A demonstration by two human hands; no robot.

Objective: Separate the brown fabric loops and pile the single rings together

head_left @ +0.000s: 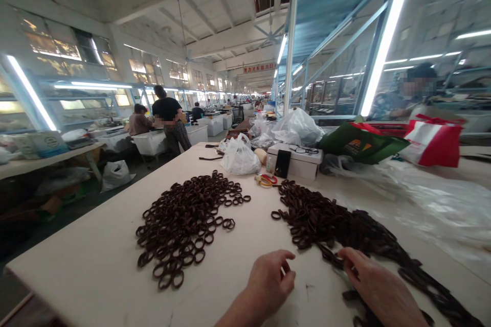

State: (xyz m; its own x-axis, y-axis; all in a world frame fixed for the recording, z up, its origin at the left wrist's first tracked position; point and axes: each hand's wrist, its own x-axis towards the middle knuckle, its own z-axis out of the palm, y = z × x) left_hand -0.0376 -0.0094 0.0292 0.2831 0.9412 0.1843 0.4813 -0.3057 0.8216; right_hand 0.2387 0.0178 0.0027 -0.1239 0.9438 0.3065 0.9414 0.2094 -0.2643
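Head view: dark brown loops in two heaps, hands at the right one.
Round-loop pile lies inboard of the tabletop's left edge; flatter right heap trails toward the near edge, out of frame. Left hand between heaps, loosely curled, thumb apart, apparently empty. Right hand at right heap, fingers bent; cannot tell whether it grips a loop. Risks (judged): tangled loops could drag neighbours when pulled; a wide sweep could mix heaps; trailing loops could be elbowed off.

Far banner: red Chinese characters, partly legible, "才有能力".
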